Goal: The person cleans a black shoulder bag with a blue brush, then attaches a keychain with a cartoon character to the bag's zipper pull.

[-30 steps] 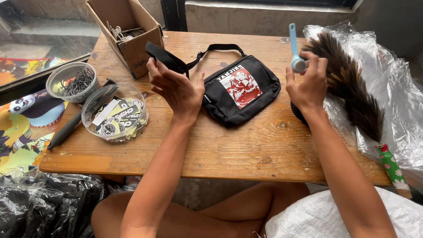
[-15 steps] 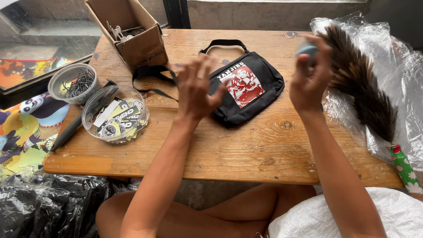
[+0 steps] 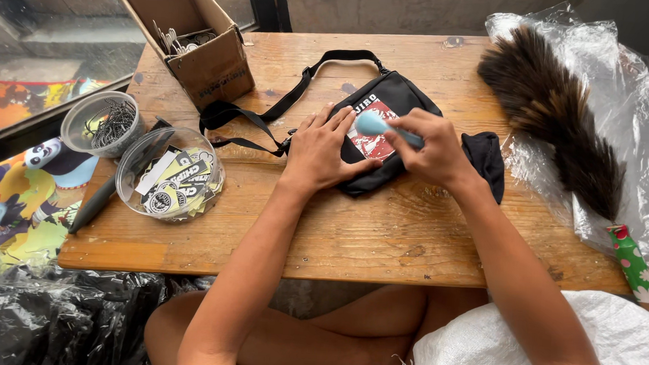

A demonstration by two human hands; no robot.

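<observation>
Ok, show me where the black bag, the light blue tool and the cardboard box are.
black bag (image 3: pixel 405 98), head view, on its upper black fabric.
light blue tool (image 3: pixel 374 123), head view, on its rounded end.
cardboard box (image 3: pixel 216 68), head view, on its front wall.

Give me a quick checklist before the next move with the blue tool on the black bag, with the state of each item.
1. Left hand flat on the black bag, steadying it: ok.
2. Right hand gripping the blue tool over the red patch: ok.
3. Tool tip touching the patch: cannot tell.
4. Bag strap clear of both hands: ok.
5. Sticker tub and cardboard box apart from the bag: ok.
6. Feather duster off the bag, on plastic wrap: ok.
</observation>
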